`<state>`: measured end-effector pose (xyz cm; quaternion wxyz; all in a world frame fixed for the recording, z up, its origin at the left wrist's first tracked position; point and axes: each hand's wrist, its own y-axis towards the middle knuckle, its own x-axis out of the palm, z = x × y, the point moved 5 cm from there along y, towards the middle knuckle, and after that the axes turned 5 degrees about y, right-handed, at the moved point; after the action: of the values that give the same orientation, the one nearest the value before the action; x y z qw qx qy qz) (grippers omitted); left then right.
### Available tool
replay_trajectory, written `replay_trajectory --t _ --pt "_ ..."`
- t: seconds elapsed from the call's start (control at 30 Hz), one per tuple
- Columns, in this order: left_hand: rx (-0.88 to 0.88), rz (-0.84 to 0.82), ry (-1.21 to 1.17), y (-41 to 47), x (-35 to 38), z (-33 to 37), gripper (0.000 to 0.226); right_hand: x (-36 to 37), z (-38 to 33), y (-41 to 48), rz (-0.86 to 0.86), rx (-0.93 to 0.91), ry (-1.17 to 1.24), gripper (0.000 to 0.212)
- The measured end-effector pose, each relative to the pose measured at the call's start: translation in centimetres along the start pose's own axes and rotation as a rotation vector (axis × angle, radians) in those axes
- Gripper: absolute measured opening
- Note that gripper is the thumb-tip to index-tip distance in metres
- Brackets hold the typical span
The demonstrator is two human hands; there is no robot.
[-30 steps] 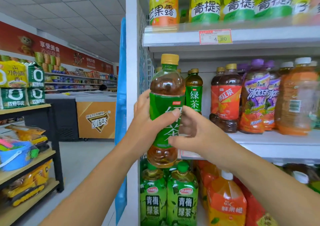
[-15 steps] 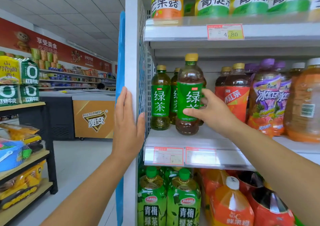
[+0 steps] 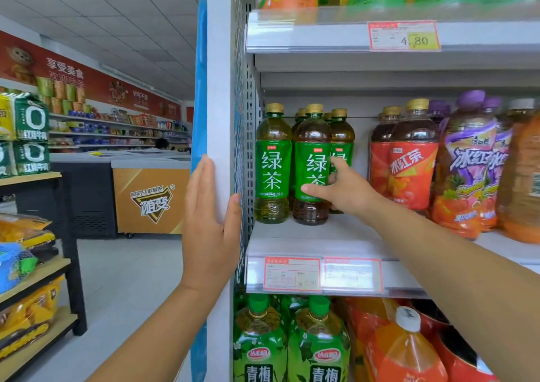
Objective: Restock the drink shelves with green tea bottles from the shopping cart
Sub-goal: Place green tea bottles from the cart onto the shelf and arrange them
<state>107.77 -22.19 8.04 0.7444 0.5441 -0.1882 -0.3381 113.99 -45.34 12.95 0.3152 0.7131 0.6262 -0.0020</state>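
The green tea bottle (image 3: 312, 147), green label and gold cap, stands upright on the middle shelf (image 3: 321, 240) in the front row. My right hand (image 3: 349, 190) wraps its right side, thumb on the label, fingers behind it. Another green tea bottle (image 3: 273, 159) stands just to its left, and more (image 3: 342, 136) stand behind. My left hand (image 3: 209, 229) lies flat and open against the white shelf upright (image 3: 219, 89), holding nothing. The shopping cart is out of view.
Red iced tea bottles (image 3: 409, 159) and purple-capped bottles (image 3: 467, 171) fill the shelf to the right. Large green bottles (image 3: 318, 349) stand on the shelf below, under the price tags (image 3: 292, 273). Left of the upright is an aisle with a freezer (image 3: 149, 197) and a snack rack (image 3: 32, 267).
Both hands held the bottle in front of the shelf a second ago. It now stands in the front row; my left hand has let go and rests on the upright.
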Motion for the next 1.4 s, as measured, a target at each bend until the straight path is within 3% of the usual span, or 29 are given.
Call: replay_trajectory --t 0.47,0.63,0.73,0.83,0.93,1.07,1.13,1.3,1.4 --pt "0.05 0.032 0.032 0.2 -0.1 0.0 0.058 0.0 0.0 -0.4 0.015 0.026 -0.031 0.093" --pt "0.028 -0.05 0.021 -0.4 -1.4 0.9 0.056 -4.9 -3.9 -9.1 0.352 -0.303 -0.129 0.05" --pt "0.117 -0.025 0.041 -3.9 -3.2 3.1 0.049 -6.4 -2.2 -16.3 0.256 -0.37 -0.151 0.029" --pt "0.187 -0.371 -0.152 -11.3 -1.8 7.0 0.044 -6.8 3.6 -23.5 0.016 -0.162 -0.265 0.027" --pt "0.135 -0.803 -0.341 -20.3 -0.2 9.9 0.037 -6.6 10.4 -30.4 -0.25 0.132 -0.348 0.026" --pt "-0.079 -1.38 -0.536 -31.0 0.8 11.9 0.025 -6.4 16.6 -38.2 -0.631 0.482 -0.442 0.03" --pt "-0.142 -1.591 -0.579 -35.0 0.6 12.6 0.024 -5.5 18.0 -41.7 -0.833 0.619 -0.416 0.035" --pt "-0.229 -1.994 -0.553 -40.9 -0.2 11.6 0.036 -2.0 19.0 -46.7 -1.185 0.758 -0.305 0.06" --pt "-0.262 -2.2 -0.56 -41.6 -0.2 11.1 0.047 0.8 20.1 -47.7 -1.175 0.607 -0.358 0.065"
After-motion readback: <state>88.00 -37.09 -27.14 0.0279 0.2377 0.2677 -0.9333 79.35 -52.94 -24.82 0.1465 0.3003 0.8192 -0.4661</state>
